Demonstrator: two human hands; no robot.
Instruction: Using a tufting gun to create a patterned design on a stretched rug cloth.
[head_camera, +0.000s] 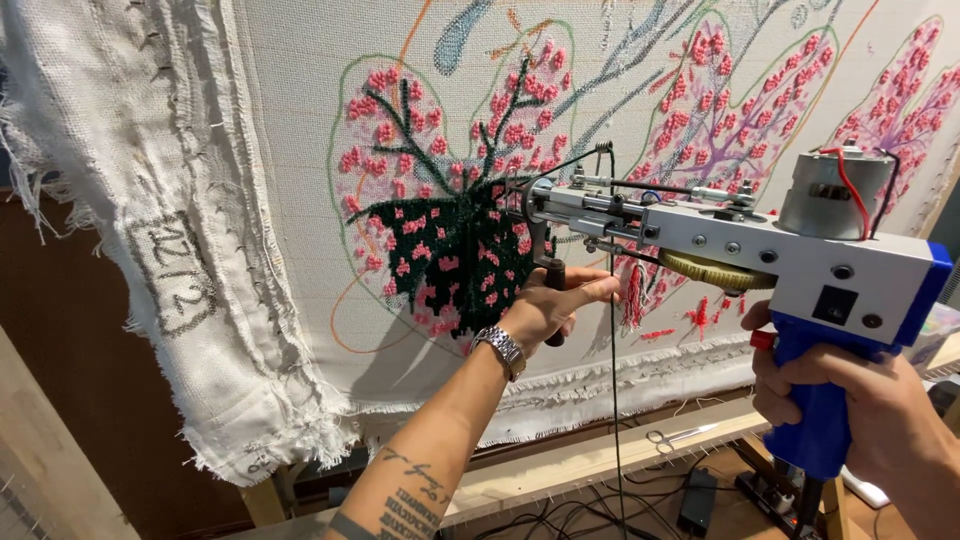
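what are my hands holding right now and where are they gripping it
Both hold the tufting gun. The right hand grips its blue rear handle; the left hand wraps its fingers around the black front handle.

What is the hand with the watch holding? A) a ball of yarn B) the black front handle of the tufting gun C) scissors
B: the left hand wraps the black front handle of the tufting gun, up against the cloth.
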